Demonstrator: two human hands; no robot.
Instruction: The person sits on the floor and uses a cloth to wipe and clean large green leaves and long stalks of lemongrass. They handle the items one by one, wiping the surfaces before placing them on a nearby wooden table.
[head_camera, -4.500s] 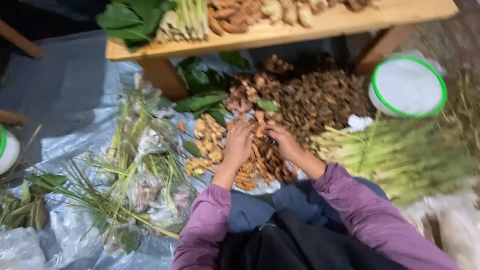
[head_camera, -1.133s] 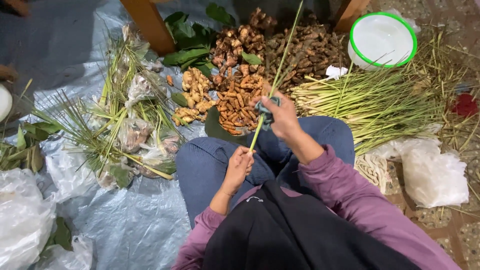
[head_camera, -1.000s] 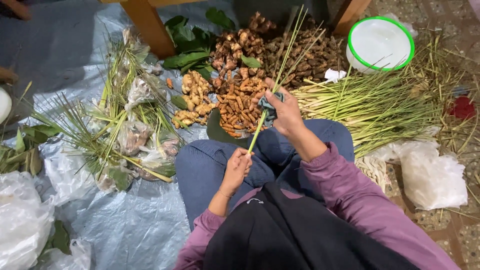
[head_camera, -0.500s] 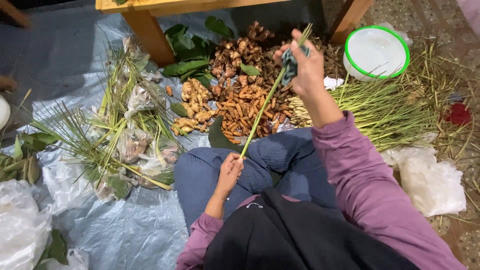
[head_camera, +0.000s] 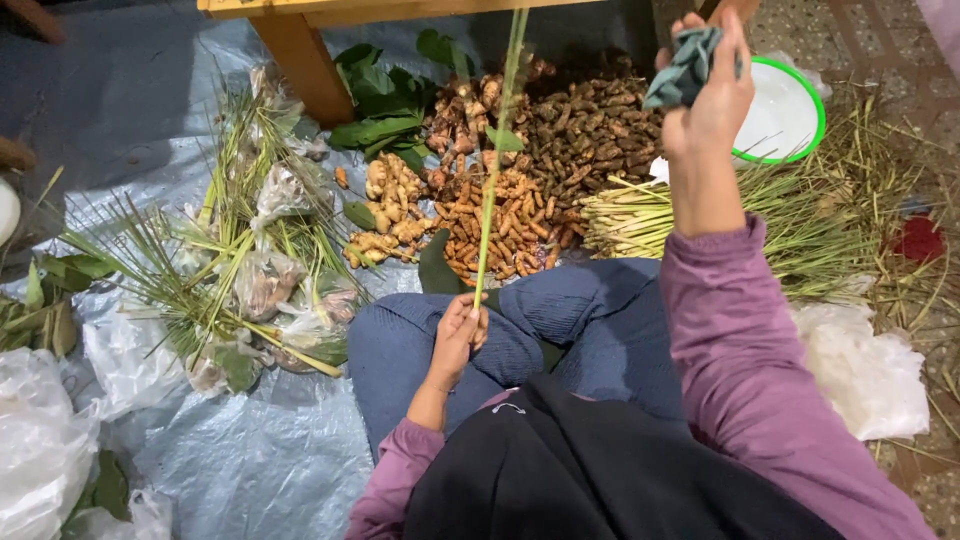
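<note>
Stalk (head_camera: 497, 160) upright — base in left hand (head_camera: 458, 335).

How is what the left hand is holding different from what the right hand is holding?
The left hand pinches a long, thin green stalk by its lower end; the right hand clutches a small crumpled dark teal cloth. The stalk is stiff, straight and nearly upright, while the cloth is soft and bunched. The left hand sits low over the lap; the right hand is raised high. Both things are gripped tight in the fingers.
</note>
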